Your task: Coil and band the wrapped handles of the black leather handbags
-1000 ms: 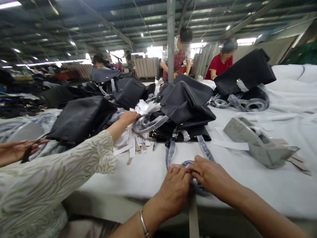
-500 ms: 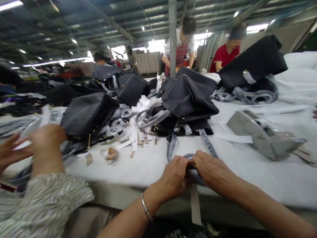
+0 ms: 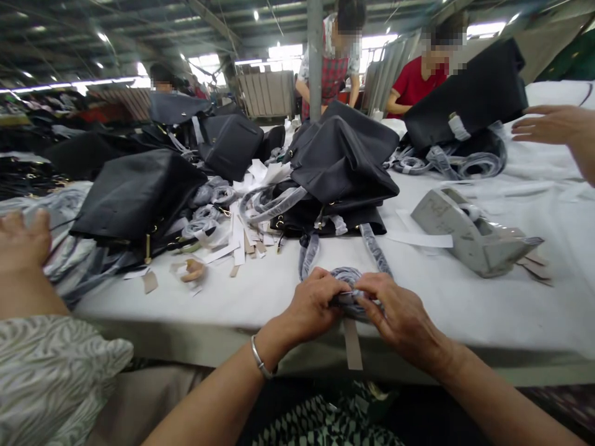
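Observation:
A coiled bag strap in clear plastic wrap [image 3: 348, 276] lies at the table's front edge between my hands. My left hand [image 3: 318, 301], with a metal bangle at its wrist, is closed round the coil's left side. My right hand [image 3: 395, 310] pinches the coil's near right part, thumb and fingertips close together. From under the coil a beige paper strip [image 3: 352, 345] hangs over the edge. Just beyond stands a black handbag [image 3: 346, 164] on another bag, its plastic-wrapped handles [image 3: 375, 251] reaching down towards my hands.
A grey tape dispenser [image 3: 458, 232] stands at the right. More black bags [image 3: 139, 195], coiled straps and paper strips [image 3: 238, 238] cover the left. A co-worker's hand [image 3: 23, 241] is at far left, another person's hand [image 3: 551, 124] at far right. A post [image 3: 315, 62] rises behind.
The view has tilted and shifted slightly. My hands have lowered the coil, and more of it shows. My right fingers have moved to a pinch. Another person's hand has come in at the right.

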`<state>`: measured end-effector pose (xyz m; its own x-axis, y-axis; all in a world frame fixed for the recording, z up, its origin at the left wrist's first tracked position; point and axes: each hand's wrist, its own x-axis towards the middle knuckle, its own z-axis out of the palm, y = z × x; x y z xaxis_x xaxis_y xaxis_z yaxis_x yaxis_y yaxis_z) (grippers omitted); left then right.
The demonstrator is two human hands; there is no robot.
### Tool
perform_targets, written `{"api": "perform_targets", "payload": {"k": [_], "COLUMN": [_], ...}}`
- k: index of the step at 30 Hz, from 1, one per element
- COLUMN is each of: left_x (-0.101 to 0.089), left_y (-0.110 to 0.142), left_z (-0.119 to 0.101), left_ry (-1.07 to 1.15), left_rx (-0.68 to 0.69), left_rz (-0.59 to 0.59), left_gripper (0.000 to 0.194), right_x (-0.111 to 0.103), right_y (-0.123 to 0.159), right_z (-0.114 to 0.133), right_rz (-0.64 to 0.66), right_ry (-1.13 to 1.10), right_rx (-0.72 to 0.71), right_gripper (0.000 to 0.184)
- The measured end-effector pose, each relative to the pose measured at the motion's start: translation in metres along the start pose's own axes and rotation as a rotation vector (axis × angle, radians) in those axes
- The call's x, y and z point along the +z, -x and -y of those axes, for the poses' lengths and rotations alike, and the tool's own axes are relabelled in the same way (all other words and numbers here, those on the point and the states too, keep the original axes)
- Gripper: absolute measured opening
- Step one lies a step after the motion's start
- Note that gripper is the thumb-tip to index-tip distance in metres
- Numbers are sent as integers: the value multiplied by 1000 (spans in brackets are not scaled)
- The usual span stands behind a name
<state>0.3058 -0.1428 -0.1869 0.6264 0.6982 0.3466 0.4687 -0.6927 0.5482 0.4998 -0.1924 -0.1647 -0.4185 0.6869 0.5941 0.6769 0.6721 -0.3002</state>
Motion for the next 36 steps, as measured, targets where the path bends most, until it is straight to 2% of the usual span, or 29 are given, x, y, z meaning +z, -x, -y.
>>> {"api": "perform_targets", "payload": {"k": [2, 5, 7, 10, 12, 16, 19, 23, 31, 33, 36], "left_x": [2, 3, 2, -4, -9, -15, -15, -14, -6, -3, 3], "left_y": [-1, -1, 0, 2, 2, 1, 2, 9, 21, 25, 29], "left_z": [0, 0, -2, -10, -16, -24, -25, -23, -22, -23, -26], "left_ry": [2, -6, -13, -78, -136, -191, -135, -42, -78, -122, -192], "left_rx": [-11, -7, 12, 77, 107, 93, 62, 56, 104, 137, 163], "left_rz": [-22, -36, -22, 57, 122, 191, 187, 177, 68, 51, 19], "left_gripper": [30, 34, 34, 33, 34, 28, 26, 36, 23, 25, 31], "right_x": [-5, -6, -2, 9, 15, 18, 19, 21, 15, 10, 3], "right_y": [17, 41, 49, 50, 45, 31, 22, 19, 21, 22, 29], "right_z": [6, 18, 25, 30, 32, 33, 32, 28, 34, 32, 21], "right_rz": [18, 195, 223, 145, 95, -14, -107, -221, -171, -170, -217], "right_ry": [-7, 89, 168, 205, 150, -45, -165, -230, -254, -247, -120], "right_rx": [-54, -116, -134, -169, -173, 5, 113, 112, 0, 34, 195], "right_gripper": [28, 40, 40, 34, 31, 28, 25, 21, 31, 30, 27]}}
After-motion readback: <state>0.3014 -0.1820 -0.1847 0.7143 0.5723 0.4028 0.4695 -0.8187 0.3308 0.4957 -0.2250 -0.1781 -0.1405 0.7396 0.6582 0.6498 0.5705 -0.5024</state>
